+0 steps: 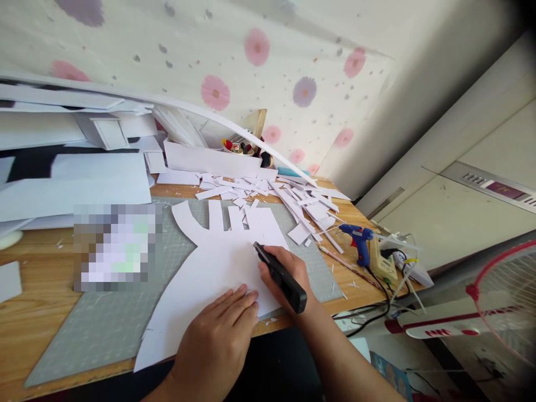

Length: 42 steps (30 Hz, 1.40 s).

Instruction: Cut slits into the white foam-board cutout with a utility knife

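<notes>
Behind the tabletop (36, 321), a pale wall covering (180, 72) carries pink and purple flowers. White and black boards (79, 181) are stacked at the far left, near a pixelated object (121, 245). White offcuts (312, 209) lie heaped along the back, with a small tub of odds and ends (238, 147) behind them. At the right edge, a blue glue gun (362, 248) stands beside a beige block (384, 267) among cables. Farther right are a red-rimmed racket (508, 301) and a pale cabinet with a display panel (456, 218).
</notes>
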{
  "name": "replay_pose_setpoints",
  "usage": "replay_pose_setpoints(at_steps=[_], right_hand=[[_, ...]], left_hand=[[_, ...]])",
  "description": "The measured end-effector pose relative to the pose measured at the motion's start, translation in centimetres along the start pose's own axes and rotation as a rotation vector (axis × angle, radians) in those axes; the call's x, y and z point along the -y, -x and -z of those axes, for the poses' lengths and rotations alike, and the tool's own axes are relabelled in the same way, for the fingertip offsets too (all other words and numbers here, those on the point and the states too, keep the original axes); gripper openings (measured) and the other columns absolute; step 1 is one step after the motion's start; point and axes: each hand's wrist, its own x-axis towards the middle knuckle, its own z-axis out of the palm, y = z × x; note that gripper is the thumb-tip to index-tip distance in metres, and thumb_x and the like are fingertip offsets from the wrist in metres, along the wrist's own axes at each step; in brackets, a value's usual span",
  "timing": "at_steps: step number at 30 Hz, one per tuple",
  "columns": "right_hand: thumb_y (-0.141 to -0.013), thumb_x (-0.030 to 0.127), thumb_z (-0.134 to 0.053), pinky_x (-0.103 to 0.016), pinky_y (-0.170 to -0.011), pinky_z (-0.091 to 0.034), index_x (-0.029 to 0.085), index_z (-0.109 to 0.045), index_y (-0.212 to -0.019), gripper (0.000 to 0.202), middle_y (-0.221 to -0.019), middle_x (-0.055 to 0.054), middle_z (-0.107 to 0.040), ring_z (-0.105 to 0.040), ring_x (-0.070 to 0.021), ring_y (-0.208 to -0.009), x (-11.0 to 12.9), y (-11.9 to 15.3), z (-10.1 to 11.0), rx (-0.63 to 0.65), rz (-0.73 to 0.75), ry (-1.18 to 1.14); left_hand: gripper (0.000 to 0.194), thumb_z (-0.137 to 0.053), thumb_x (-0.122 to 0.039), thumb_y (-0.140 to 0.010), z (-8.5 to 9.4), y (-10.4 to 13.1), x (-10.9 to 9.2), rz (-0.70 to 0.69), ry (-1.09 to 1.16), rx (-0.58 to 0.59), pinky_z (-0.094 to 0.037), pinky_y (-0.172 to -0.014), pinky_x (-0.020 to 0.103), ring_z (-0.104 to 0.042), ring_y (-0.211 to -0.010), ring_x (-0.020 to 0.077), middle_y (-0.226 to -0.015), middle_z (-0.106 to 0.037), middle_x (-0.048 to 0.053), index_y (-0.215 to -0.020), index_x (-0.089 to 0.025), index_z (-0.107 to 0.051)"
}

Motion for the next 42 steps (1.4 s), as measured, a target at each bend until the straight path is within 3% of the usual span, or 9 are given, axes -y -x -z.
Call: replay_pose_setpoints(at_steps=[11, 23, 31, 42], right_hand=[[-0.082, 0.022, -0.057, -0.031, -0.069, -0.057, 0.017, -0.062, -0.104, 0.024, -0.084, -0.009, -0.073, -0.071, -0.0212, -0.074, 0.8, 1.7, 0.6, -0.009, 0.068, 0.054], [-0.081, 0.019, -0.058, -0.031, -0.065, -0.057, 0.018, -0.057, -0.108, 0.026, -0.083, -0.009, -0.072, -0.069, -0.0208, -0.071, 2.2, 5.6, 2.6, -0.015, 0.121, 0.043], [-0.082, 0.013, -0.057, -0.031, -0.057, -0.054, 0.019, -0.051, -0.118, 0.038, -0.072, -0.005, -0.067, -0.062, -0.0188, -0.059, 3.3, 8.9, 4.3, -0.045, 0.227, 0.097], [-0.082, 0.012, -0.058, -0.030, -0.053, -0.050, 0.018, -0.048, -0.127, 0.047, -0.068, -0.002, -0.060, -0.053, -0.0170, -0.056, 3.1, 11.7, 4.6, -0.064, 0.201, 0.048]], left_hand=[[0.027, -0.045, -0.010, -0.091, 0.1, -0.3, 0.0, -0.019, -0.068, 0.022, -0.060, -0.085, 0.039, -0.071, -0.097, 0.0226, -0.102, -0.076, 0.002, -0.091, -0.018, -0.071], [0.025, -0.046, -0.014, -0.092, -0.3, -0.1, 0.1, -0.012, -0.085, 0.054, -0.061, -0.085, 0.041, -0.071, -0.099, 0.0239, -0.102, -0.076, 0.003, -0.093, -0.016, -0.071], [0.024, -0.048, -0.014, -0.092, -0.3, -0.2, 0.2, -0.021, -0.096, 0.041, -0.061, -0.085, 0.041, -0.072, -0.096, 0.0238, -0.101, -0.076, 0.005, -0.093, -0.014, -0.071], [0.020, -0.051, -0.012, -0.091, -0.2, -0.2, 0.1, -0.030, -0.084, 0.053, -0.059, -0.088, 0.040, -0.070, -0.100, 0.0233, -0.103, -0.076, 0.005, -0.095, -0.013, -0.071]])
